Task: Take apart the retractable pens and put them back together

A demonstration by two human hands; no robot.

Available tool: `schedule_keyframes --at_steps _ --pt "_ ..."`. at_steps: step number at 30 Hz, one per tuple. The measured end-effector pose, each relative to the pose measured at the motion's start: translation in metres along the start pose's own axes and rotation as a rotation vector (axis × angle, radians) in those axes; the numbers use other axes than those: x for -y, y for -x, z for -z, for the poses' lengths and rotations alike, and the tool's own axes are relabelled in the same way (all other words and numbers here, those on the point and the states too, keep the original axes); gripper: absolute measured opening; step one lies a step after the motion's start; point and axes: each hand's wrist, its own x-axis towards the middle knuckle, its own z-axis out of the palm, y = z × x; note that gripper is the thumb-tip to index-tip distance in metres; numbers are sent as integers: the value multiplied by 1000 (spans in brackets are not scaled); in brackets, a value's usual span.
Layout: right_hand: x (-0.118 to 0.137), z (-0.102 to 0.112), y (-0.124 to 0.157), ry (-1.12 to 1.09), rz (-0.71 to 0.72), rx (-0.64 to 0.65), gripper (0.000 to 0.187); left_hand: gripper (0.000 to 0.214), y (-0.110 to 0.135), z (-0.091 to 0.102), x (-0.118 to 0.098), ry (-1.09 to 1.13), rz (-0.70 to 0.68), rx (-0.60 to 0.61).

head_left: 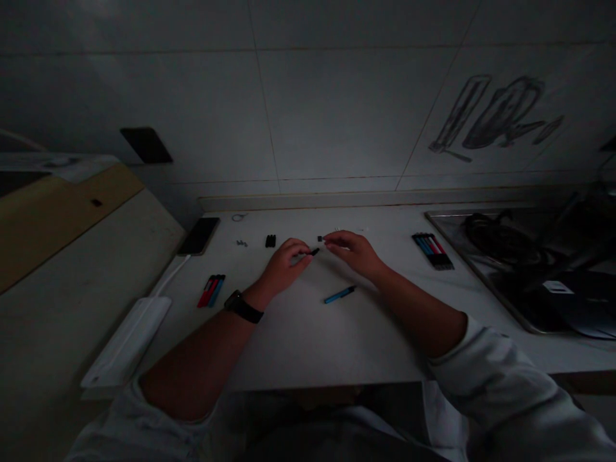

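Between the thumb and fingers of my left hand (289, 260) is a small black pen part (314, 251), its dark tip pointing right. My right hand (353, 250) is close by on the right, thumb and fingers pinched together; whatever they hold is too small to make out. Just left of those fingertips lies a tiny black piece (320, 239). Nearer to me, a blue pen barrel (339, 295) with a black end lies at a slant on the counter. Left of my left hand is a group of short black parts (270, 240).
Red and blue barrels (210, 291) lie at left, with small grey parts (241, 243) behind. At right is a row of pens (432, 251) beside the stove (481, 256). A phone (199, 235) and a white power strip (128, 343) line the left side.
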Motion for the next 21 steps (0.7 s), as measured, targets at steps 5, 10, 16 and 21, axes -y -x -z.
schedule_keyframes --at_steps 5,10,16,21 --pt "-22 50 -10 420 -106 -164 23 12 0 1 1 53 49 -37" --pt "-44 63 -8 764 -193 145 29 13 0 1 2 24 56 -18" --pt "-43 54 -7 898 -151 257 30 9 0 1 -1 3 31 -14" --pt "-35 59 -6 924 -177 230 25 9 0 2 -2 -3 33 4"
